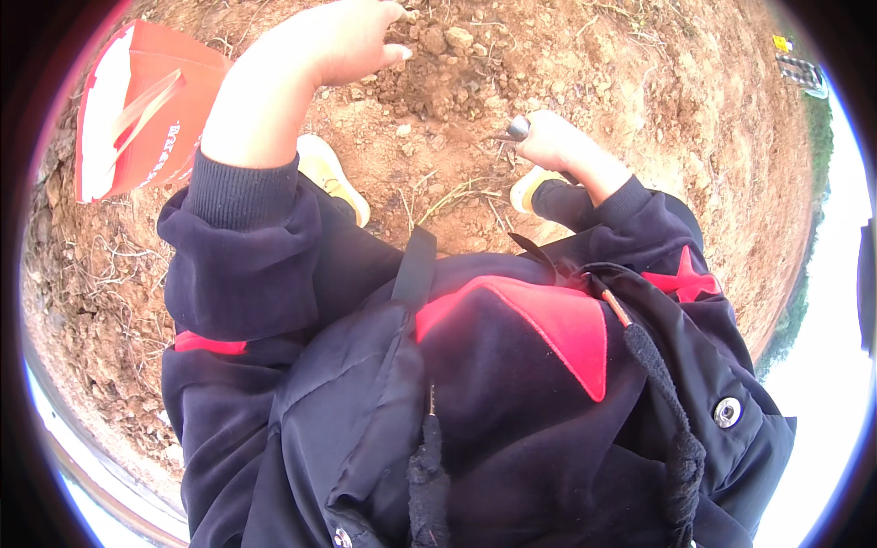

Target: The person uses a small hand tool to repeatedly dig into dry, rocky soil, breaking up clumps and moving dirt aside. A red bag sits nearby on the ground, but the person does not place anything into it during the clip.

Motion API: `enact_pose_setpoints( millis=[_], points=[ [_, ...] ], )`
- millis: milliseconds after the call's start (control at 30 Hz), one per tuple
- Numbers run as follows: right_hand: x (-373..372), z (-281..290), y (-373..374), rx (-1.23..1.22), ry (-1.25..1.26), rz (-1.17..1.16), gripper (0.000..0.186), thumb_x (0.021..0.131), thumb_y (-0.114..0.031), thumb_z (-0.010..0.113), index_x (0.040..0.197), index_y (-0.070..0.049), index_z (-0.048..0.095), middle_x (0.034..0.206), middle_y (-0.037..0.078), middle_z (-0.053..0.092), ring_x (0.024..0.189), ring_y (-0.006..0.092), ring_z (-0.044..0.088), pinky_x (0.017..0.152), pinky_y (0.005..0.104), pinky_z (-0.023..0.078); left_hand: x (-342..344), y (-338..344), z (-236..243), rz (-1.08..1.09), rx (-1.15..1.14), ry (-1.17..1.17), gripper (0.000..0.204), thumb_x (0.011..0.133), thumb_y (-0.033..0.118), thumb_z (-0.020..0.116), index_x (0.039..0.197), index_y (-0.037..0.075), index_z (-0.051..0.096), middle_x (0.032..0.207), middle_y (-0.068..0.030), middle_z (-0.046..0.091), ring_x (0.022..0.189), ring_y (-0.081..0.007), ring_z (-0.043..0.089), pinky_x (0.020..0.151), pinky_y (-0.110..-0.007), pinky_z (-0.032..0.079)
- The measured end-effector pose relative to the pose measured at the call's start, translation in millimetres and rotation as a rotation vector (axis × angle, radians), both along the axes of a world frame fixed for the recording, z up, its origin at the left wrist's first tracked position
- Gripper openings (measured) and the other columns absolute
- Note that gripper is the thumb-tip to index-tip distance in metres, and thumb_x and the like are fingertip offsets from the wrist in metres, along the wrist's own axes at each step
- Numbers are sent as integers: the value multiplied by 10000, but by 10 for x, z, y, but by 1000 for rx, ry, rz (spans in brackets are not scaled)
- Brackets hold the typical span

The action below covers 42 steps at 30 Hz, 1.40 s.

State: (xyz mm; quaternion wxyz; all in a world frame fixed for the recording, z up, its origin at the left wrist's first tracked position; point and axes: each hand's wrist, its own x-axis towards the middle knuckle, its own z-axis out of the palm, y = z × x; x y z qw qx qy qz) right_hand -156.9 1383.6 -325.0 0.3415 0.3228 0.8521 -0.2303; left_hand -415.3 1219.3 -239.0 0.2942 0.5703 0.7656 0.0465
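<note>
My left hand (352,50) reaches over loose, clumpy brown soil (448,64), thumb and fingers apart, with nothing visible held between them. My right hand (555,146) is closed around a small tool (517,130) with a grey handle and a thin dark tip pointing left, held above the ground between my yellow shoes (333,178). Part of the tool is hidden by my fingers.
A red paper bag (151,110) with handles lies on the dirt to my left. Dry straw (461,194) and roots are scattered about. At the far upper right are a checked item (802,73), too small to make out, and a small yellow object (781,43).
</note>
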Motion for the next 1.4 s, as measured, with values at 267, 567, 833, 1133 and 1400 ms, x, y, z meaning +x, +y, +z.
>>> enact_pose_setpoints(
  millis=[267, 567, 833, 1133, 1400],
  points=[
    [-208, -288, 161, -85, -82, 46, 363, 814, -205, 571, 1079, 28, 657, 1026, 244, 676, 953, 345, 671, 828, 405, 527, 29, 196, -373, -45, 134, 43, 490, 911, 286, 615, 1342, 81, 501, 1162, -195, 639, 1096, -357, 602, 932, -422, 483],
    [79, -888, -176, -129, 114, -7, 230, 826, -176, 529, 1003, -80, 639, 971, 208, 669, 932, 376, 647, 839, 450, 511, 14, 390, -424, -90, 66, 6, 490, 914, 306, 606, 1340, 87, 503, 1138, -213, 642, 1082, -366, 607, 923, -432, 484],
    [872, -1674, -491, -100, 150, -214, 446, 878, -221, 551, 1320, -186, 512, 1050, 213, 664, 979, 383, 640, 854, 461, 493, 186, 155, -343, -76, 59, 28, 483, 910, 311, 614, 1332, 97, 516, 1193, -198, 626, 1117, -362, 590, 952, -428, 473],
    [1210, -1994, -328, -267, 45, -5, 769, 891, -121, 581, 1515, -363, 201, 947, 212, 667, 865, 381, 654, 792, 461, 498, 351, 120, -254, -94, 107, 64, 480, 901, 296, 623, 1320, 83, 524, 1210, -189, 621, 1133, -349, 585, 965, -427, 470],
    [642, -1536, -168, -38, 616, -127, 427, 843, -275, 560, 1230, -97, 583, 1031, 200, 645, 984, 395, 605, 861, 436, 480, 508, 71, 58, -95, 218, 125, 494, 907, 293, 629, 1343, 95, 508, 1160, -190, 643, 1076, -344, 616, 918, -418, 489]
  ],
)
